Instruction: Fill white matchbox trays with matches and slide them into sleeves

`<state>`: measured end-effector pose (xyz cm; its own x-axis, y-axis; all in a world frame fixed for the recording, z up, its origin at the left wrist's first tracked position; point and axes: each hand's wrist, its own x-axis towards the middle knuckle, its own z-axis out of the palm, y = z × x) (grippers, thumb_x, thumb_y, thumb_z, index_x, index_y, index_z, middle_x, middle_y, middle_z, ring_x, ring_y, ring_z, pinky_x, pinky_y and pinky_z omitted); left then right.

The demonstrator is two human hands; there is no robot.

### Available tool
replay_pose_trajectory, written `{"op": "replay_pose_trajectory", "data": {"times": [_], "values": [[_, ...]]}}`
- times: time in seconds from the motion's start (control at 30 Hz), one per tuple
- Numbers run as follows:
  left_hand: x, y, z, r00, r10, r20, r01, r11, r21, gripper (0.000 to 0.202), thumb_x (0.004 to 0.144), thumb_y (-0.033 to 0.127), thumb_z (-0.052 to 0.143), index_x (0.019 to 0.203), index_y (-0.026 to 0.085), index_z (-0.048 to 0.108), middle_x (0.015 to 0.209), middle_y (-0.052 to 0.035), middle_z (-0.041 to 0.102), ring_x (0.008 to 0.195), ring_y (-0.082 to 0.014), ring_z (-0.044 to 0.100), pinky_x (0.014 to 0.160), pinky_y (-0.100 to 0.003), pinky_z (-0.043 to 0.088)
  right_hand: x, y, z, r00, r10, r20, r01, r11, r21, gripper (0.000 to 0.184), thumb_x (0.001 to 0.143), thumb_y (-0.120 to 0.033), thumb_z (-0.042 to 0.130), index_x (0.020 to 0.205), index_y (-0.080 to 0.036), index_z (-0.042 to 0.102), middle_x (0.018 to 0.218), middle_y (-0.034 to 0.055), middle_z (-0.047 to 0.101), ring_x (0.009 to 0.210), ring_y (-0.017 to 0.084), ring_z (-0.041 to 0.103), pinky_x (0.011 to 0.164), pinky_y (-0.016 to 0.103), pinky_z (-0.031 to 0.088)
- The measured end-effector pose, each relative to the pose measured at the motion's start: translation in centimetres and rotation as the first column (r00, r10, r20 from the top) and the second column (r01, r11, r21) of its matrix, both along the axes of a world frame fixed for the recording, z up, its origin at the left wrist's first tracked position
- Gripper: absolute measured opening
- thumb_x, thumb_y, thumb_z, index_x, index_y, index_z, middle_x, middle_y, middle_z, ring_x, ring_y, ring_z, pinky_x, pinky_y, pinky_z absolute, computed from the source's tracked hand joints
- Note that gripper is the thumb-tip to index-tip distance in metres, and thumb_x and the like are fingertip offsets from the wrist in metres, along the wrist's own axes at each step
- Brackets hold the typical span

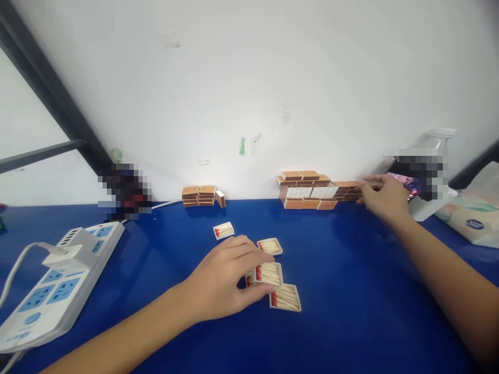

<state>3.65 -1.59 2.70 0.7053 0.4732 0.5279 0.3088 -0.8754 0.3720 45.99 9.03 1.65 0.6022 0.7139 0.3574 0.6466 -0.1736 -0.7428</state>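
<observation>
My left hand [224, 278] rests on the blue table [351, 291], its fingers closed round an open tray of red-tipped matches [268, 274]. Two more open trays lie beside it, one in front [286, 297] and one behind [270, 245]; a further tray [223, 230] sits farther back. My right hand [384, 196] reaches to the back right, fingers pinched on a matchbox at the right end of a large stack of orange matchboxes [312, 189] against the wall. A smaller stack of matchboxes [199, 196] stands at the back centre.
A white and blue power strip [58, 283] with a plug and cable lies at the left. A pack of tissues [473, 221] sits at the far right beside a white object [432, 208]. A dark blurred item [125, 189] stands against the white wall.
</observation>
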Motion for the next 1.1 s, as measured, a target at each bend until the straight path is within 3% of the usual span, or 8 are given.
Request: {"op": "replay_pose_trajectory", "data": {"times": [0.23, 0.4, 0.5, 0.63, 0.77, 0.9, 1.0, 1.1], "values": [[-0.5, 0.2, 0.7, 0.996, 0.006, -0.084, -0.002, 0.999, 0.053, 0.041, 0.092, 0.036, 0.073, 0.127, 0.015, 0.067, 0.094, -0.0084, 0.074, 0.089, -0.0233, 0.068, 0.085, -0.042, 0.058, -1.3, -0.6, 0.6, 0.988, -0.006, 0.151, -0.002, 0.999, 0.052, 0.016, 0.089, -0.023, 0.060, 0.102, -0.016, 0.066, 0.088, 0.0104, 0.071, 0.066, 0.019, 0.063, 0.071, 0.031, 0.047], [-2.3, 3.1, 1.0, 0.973, 0.213, -0.084, -0.183, 0.944, 0.276, 0.037, 0.099, 0.036, 0.065, 0.131, 0.015, 0.064, 0.101, -0.0095, 0.075, 0.096, -0.0256, 0.066, 0.088, -0.045, 0.055, -1.5, -0.4, -0.1, 0.962, 0.026, 0.271, -0.039, 0.998, 0.043, 0.009, 0.089, -0.023, 0.061, 0.095, -0.019, 0.066, 0.086, 0.0093, 0.071, 0.076, 0.021, 0.063, 0.076, 0.032, 0.045], [-4.3, 5.4, 1.3, 0.924, 0.365, -0.115, -0.325, 0.907, 0.270, 0.037, 0.097, 0.038, 0.067, 0.126, 0.016, 0.067, 0.111, -0.0110, 0.076, 0.103, -0.0269, 0.068, 0.096, -0.046, 0.054, -1.5, -0.3, -0.7, 0.948, 0.053, 0.315, -0.062, 0.998, 0.019, 0.005, 0.089, -0.025, 0.061, 0.092, -0.021, 0.064, 0.083, 0.0085, 0.071, 0.077, 0.023, 0.064, 0.076, 0.033, 0.044], [-6.8, 7.3, 1.9, 0.820, 0.497, -0.286, -0.409, 0.856, 0.316, 0.041, 0.093, 0.036, 0.066, 0.128, 0.016, 0.068, 0.112, -0.0131, 0.077, 0.107, -0.0321, 0.069, 0.097, -0.049, 0.053, -1.5, -0.3, -1.2, 0.932, 0.070, 0.355, -0.076, 0.997, 0.001, 0.003, 0.089, -0.027, 0.062, 0.090, -0.024, 0.063, 0.082, 0.0089, 0.072, 0.079, 0.025, 0.065, 0.074, 0.034, 0.042], [-7.9, 7.4, 2.7, 0.706, 0.496, -0.505, -0.433, 0.867, 0.246, 0.057, 0.088, 0.039, 0.065, 0.140, 0.015, 0.064, 0.102, -0.0132, 0.077, 0.093, -0.0325, 0.071, 0.083, -0.045, 0.054, -1.6, -0.3, -1.3, 0.923, 0.073, 0.377, -0.075, 0.997, -0.008, 0.004, 0.090, -0.028, 0.061, 0.089, -0.024, 0.062, 0.081, 0.0086, 0.072, 0.077, 0.025, 0.064, 0.072, 0.035, 0.041], [-7.4, 7.5, 3.2, 0.711, 0.504, -0.490, -0.467, 0.860, 0.206, 0.053, 0.096, 0.052, 0.059, 0.136, 0.018, 0.067, 0.086, -0.0078, 0.074, 0.077, -0.0269, 0.068, 0.073, -0.040, 0.051, -1.9, -0.4, -1.1, 0.918, 0.070, 0.389, -0.073, 0.997, -0.008, 0.005, 0.090, -0.027, 0.060, 0.089, -0.024, 0.063, 0.080, 0.0081, 0.072, 0.076, 0.025, 0.064, 0.072, 0.035, 0.042], [-6.1, 9.0, 3.5, 0.729, 0.600, -0.329, -0.488, 0.793, 0.365, 0.038, 0.101, 0.039, 0.053, 0.128, 0.018, 0.069, 0.105, -0.0123, 0.074, 0.096, -0.0286, 0.066, 0.087, -0.042, 0.050, -2.4, -0.6, -1.0, 0.913, 0.075, 0.400, -0.077, 0.997, -0.010, 0.006, 0.090, -0.027, 0.060, 0.090, -0.023, 0.064, 0.079, 0.0083, 0.072, 0.074, 0.025, 0.063, 0.072, 0.035, 0.041], [-4.5, 11.3, 3.8, 0.694, 0.655, -0.298, -0.425, 0.707, 0.565, 0.033, 0.095, 0.033, 0.066, 0.123, 0.016, 0.072, 0.128, -0.0194, 0.065, 0.126, -0.0375, 0.053, 0.103, -0.051, 0.043, -2.9, -0.7, -1.1, 0.906, 0.096, 0.413, -0.099, 0.995, -0.015, 0.009, 0.090, -0.028, 0.060, 0.091, -0.022, 0.066, 0.080, 0.0079, 0.073, 0.074, 0.025, 0.064, 0.070, 0.034, 0.042]]}}
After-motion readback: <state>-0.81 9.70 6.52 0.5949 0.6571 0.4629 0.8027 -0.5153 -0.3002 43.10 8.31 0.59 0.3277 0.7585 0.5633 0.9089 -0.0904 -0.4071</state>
